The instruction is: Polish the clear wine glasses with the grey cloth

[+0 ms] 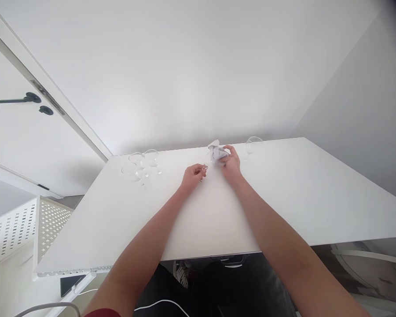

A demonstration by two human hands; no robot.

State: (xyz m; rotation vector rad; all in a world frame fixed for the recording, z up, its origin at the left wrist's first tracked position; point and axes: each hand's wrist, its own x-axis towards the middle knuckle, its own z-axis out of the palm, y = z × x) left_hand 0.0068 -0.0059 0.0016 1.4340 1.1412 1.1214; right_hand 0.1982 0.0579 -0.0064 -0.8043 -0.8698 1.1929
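Clear stemmed glass (209, 159) was between hands over smooth white counter (214, 220), contact unclear; left hand (194, 172) had fingers clamped on stem, right hand (231, 164) had fingers clamped on crumpled grey-white cloth (217, 152) at bowl. Likely was light, stiff, slick, fragile; stem suited gentle grip, thin rim didn't

Bare hands (193, 175) (232, 165) and forearms (155, 228), dark red sleeve (103, 313) at left, black legwear (156, 288) below.

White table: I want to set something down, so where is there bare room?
Bare tabletop lies right of the right forearm, nearer than the lone glass, and left of the left forearm, nearer than the three glasses. Crowded: around those three, and mid-table, where the left hand holds a stemmed glass and the right hand a cloth.
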